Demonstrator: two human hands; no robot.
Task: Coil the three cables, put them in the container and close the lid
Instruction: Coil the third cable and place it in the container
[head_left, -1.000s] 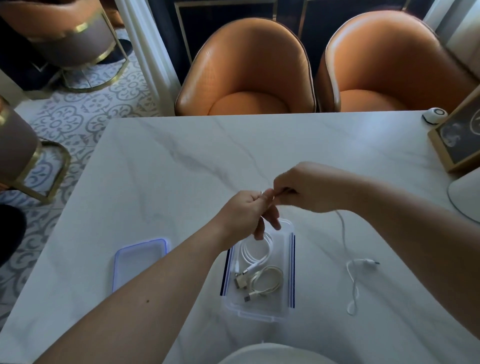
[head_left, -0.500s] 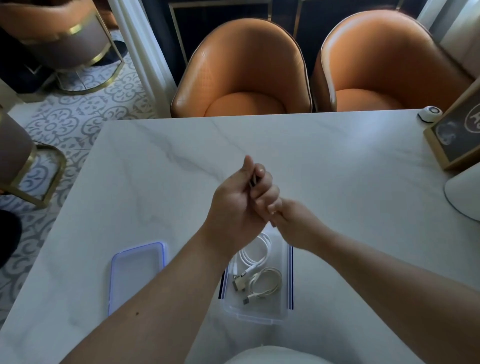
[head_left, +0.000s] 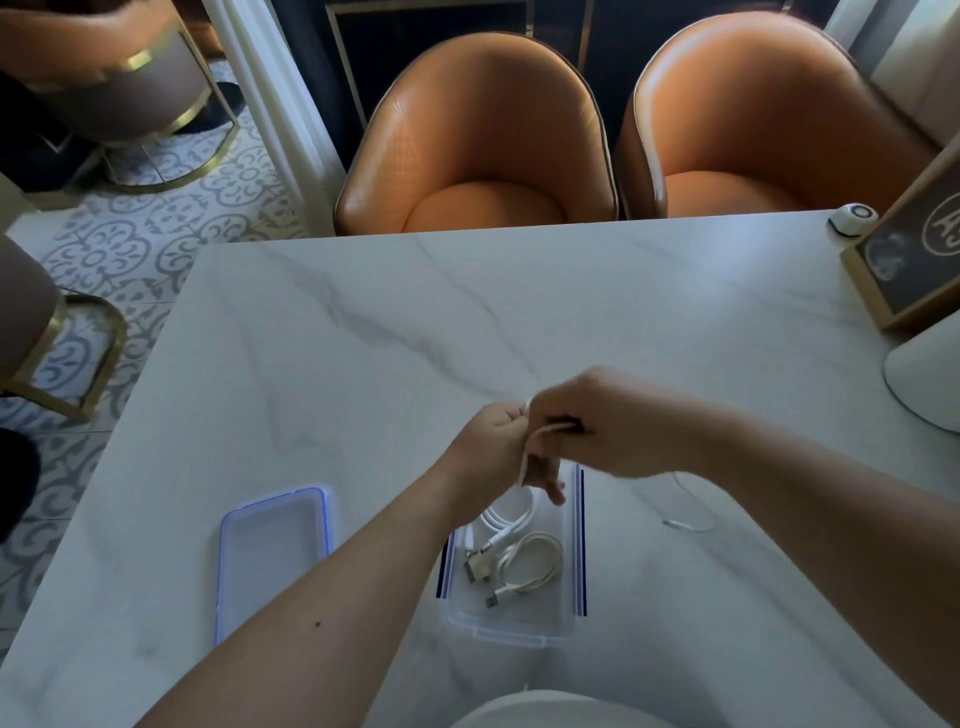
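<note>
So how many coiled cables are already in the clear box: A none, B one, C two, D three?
C: two coiled cables lie in the box, while both hands hold a third white cable above it.

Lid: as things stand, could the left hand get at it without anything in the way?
Probably yes. The lid lies flat on the table left of the container, with nothing on or around it. But the left hand is busy holding the third cable with the right hand.
</note>
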